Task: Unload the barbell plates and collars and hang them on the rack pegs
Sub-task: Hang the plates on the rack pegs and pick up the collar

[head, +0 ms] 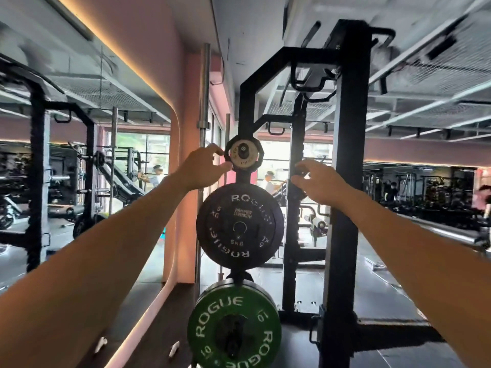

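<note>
My left hand (203, 168) pinches the rim of the small plate (243, 155), which faces me flat-on on the top peg of the rack (348, 166). My right hand (317, 183) hangs open beside it, fingers spread, holding nothing. Below hang a black plate (239, 225) and a green plate (233, 325).
</note>
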Tool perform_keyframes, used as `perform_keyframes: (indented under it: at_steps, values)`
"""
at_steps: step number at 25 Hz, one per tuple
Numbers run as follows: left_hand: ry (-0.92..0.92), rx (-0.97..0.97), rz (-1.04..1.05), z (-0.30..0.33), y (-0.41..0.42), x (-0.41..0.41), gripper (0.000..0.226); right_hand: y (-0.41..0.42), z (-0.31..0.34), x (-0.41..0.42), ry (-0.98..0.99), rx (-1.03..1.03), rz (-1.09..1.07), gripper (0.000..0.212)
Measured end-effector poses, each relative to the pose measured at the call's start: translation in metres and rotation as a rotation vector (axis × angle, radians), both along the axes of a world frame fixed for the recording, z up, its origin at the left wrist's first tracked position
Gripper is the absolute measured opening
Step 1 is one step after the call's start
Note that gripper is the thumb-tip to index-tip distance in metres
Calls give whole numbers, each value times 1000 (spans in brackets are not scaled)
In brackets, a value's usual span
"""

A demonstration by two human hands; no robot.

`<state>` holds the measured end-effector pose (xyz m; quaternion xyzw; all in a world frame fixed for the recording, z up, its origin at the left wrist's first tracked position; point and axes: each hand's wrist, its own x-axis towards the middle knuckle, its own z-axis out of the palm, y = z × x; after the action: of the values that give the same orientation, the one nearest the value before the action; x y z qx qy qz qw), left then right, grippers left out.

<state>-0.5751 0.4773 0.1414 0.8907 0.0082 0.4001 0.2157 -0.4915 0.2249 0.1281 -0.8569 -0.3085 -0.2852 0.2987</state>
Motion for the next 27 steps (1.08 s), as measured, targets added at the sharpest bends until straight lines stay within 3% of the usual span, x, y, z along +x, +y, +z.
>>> perform_keyframes:
  at_steps: [14, 17, 20, 21, 24, 27]
  values:
    - [-2, -24, 63, 8, 64, 107, 42, 66, 14, 118, 54, -21, -18, 44]
    - [-12, -9, 49, 18, 94, 147, 39, 87, 21, 162, 33, -34, -49, 19]
    - [-3, 14, 49, 26, 115, 188, 39, 106, 28, 205, 42, -38, -70, 13]
    - [-2, 21, 52, 29, 120, 203, 39, 113, 30, 219, 43, -44, -72, 13]
    - [-4, 69, 86, 34, 136, 246, 39, 132, 38, 263, 38, -54, -88, 42]
    - [-23, 102, 115, 37, 153, 299, 38, 156, 48, 312, 26, -13, -62, 46]
